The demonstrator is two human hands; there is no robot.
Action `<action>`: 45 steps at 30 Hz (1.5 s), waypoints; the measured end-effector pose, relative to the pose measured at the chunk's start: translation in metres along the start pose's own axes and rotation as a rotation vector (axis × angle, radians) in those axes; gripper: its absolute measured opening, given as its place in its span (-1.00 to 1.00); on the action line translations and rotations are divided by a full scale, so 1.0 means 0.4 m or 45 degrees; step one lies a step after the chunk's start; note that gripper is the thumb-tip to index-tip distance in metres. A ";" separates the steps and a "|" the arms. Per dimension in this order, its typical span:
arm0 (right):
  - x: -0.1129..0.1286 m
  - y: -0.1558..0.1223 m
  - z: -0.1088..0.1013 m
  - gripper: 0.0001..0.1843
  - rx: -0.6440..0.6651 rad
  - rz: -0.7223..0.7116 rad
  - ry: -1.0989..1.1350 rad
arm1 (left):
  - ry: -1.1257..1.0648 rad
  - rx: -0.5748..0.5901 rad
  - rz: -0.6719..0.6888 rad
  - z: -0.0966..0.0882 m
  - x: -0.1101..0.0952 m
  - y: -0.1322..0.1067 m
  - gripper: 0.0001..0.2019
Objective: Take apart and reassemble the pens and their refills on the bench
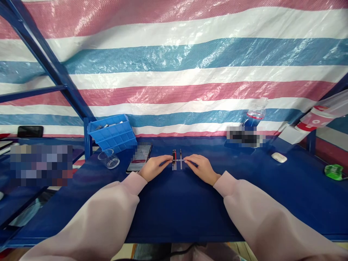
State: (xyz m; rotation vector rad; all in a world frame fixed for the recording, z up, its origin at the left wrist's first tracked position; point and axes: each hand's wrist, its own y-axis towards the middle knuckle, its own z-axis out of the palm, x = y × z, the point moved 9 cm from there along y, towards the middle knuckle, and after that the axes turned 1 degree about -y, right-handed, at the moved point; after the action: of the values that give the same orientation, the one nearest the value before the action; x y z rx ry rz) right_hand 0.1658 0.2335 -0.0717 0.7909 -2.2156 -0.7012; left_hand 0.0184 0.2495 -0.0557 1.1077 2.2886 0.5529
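My left hand (154, 167) and my right hand (202, 168) face each other over the blue table (179, 206). Between their fingertips a thin, pale pen refill (178, 160) lies crosswise, pinched at both ends. It passes over several other pen refills (174, 166), slim and clear with black and red parts, lined up side by side near my left fingertips. A single pen refill (181, 153) lies apart from that group, closer to my right fingertips. Whether the crosswise refill touches those beneath is too small to tell.
Left of my hands are a phone (140, 156), a clear glass (108, 159) and a blue divided bin (112, 132). On the right are a bottle (255, 115), a white case (279, 157), a green packet (334, 172) and a red cup (312, 121). Striped sheeting hangs behind.
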 end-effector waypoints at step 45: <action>0.007 0.000 -0.004 -0.76 0.042 0.086 0.042 | -0.485 -0.012 -0.352 0.033 -0.046 0.072 -0.73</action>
State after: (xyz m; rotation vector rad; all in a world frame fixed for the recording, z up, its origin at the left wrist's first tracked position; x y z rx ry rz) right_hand 0.1653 0.2313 -0.0695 0.7349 -2.2186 -0.6164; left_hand 0.0531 0.2529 -0.0444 0.7927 2.0512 0.2207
